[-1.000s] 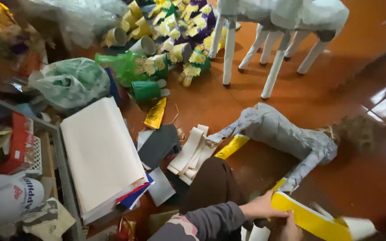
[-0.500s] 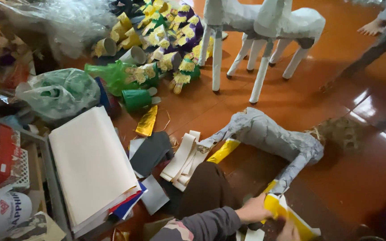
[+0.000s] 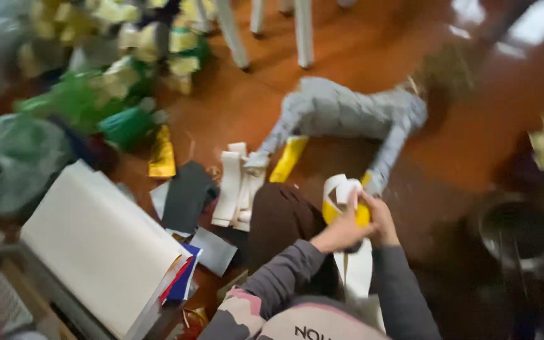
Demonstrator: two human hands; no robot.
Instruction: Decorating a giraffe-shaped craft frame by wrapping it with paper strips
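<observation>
My left hand (image 3: 340, 232) and my right hand (image 3: 382, 217) meet in front of my knee, both closed on a curled strip of yellow and white paper (image 3: 346, 192). The strip's white tail (image 3: 355, 271) hangs down between my grey sleeves. Just beyond the hands lies a grey paper-covered animal figure (image 3: 347, 113) on the brown floor, one leg ending close to my right hand. A yellow strip (image 3: 288, 160) lies under the figure's other leg. The view is blurred.
A pile of white paper strips (image 3: 234, 184) and a dark card (image 3: 187, 196) lie left of my knee. A big white sheet stack (image 3: 96, 239) over coloured sheets sits at lower left. Green bags (image 3: 7, 157), gold foil (image 3: 162, 154), white chair legs (image 3: 234, 34) and a metal pot (image 3: 517, 230) surround the spot.
The view has swung to the right and closer. My hands have come together and lifted the yellow and white strip, which now curls above my fingers.
</observation>
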